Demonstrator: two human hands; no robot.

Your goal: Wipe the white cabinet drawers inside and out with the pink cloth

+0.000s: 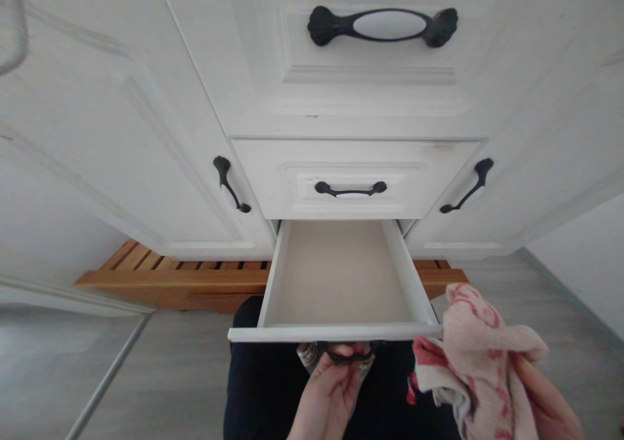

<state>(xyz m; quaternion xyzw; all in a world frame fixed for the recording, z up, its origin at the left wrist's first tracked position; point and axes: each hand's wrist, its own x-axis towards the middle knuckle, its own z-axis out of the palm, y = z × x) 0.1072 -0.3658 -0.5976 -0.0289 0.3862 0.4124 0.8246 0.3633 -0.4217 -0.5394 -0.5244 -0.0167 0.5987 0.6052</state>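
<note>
The lowest drawer of a white cabinet is pulled out, and nothing lies on its beige bottom. Below its front edge, my left hand has its fingers hooked around a dark drawer handle. My right hand grips a crumpled pink and white cloth with red markings. The cloth hangs by the drawer's right front corner and covers most of the fingers.
Above the open drawer is a shut drawer with a dark handle. A larger panel with another handle is higher up. Cabinet doors flank both sides. A slatted wooden base runs underneath, and my dark-clothed legs are below the drawer.
</note>
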